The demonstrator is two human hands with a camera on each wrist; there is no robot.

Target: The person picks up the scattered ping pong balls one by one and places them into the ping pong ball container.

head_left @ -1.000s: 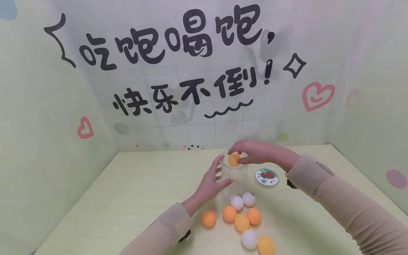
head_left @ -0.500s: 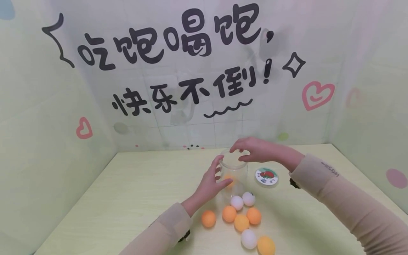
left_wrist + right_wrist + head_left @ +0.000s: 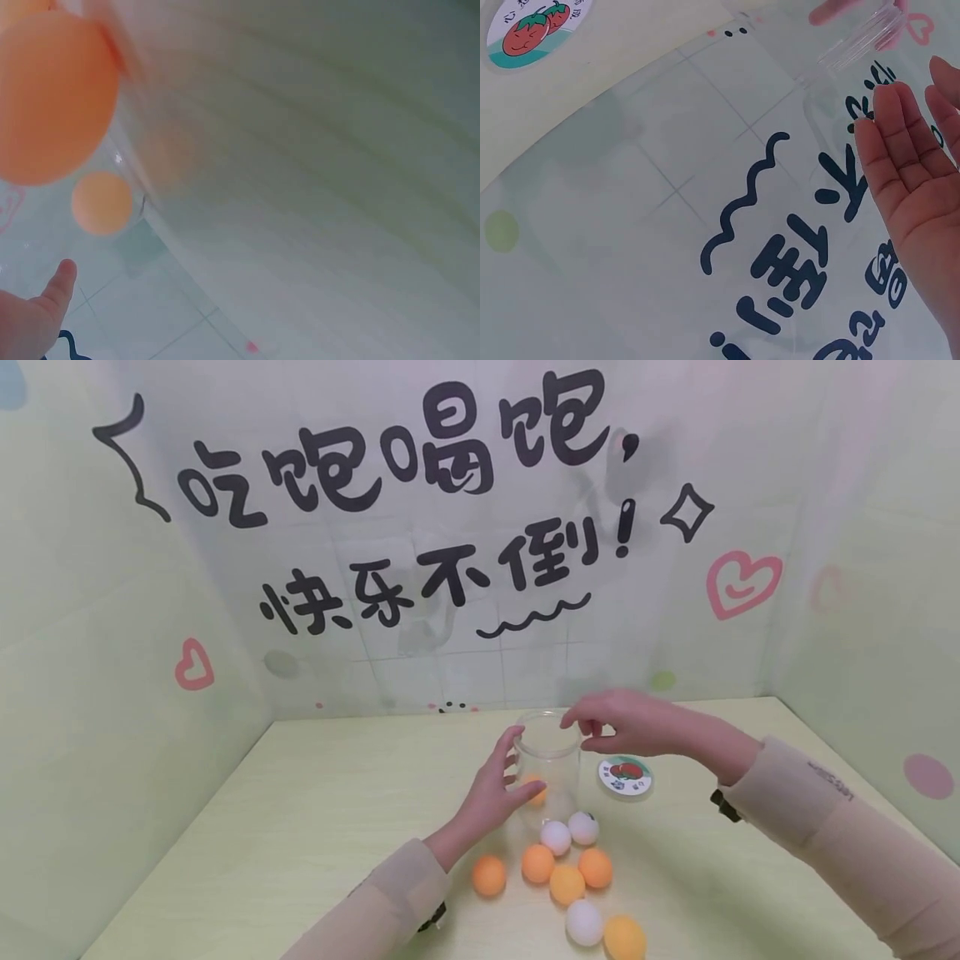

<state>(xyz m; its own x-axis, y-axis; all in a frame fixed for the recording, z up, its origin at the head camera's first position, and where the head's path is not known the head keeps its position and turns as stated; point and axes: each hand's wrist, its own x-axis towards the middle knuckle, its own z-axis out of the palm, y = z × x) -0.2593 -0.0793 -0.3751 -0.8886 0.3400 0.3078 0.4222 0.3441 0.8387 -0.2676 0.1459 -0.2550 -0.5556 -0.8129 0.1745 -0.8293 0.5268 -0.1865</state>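
A clear, wide-mouthed jar [image 3: 561,768] stands upright near the back of the table. My left hand [image 3: 487,797] grips its left side, thumb at the front and fingers around the far side. Through the wall an orange ball [image 3: 535,791] shows inside, partly behind the thumb. At the jar's right rim hovers my right hand [image 3: 637,723], holding nothing; its fingers look relaxed in the right wrist view. In front of the jar lie white balls [image 3: 556,837] and several orange balls [image 3: 567,885]. Close to the left wrist camera is a large orange ball [image 3: 56,97].
A round lid [image 3: 626,776] with a red fruit picture lies flat to the right of the jar. Behind the table hangs a pale cloth [image 3: 450,677] with black lettering. Similar cloths flank both sides.
My right hand let go of an orange ball at the jar's mouth, and it dropped inside. That hand then moved right, off the opening. The left hand stays on the jar.
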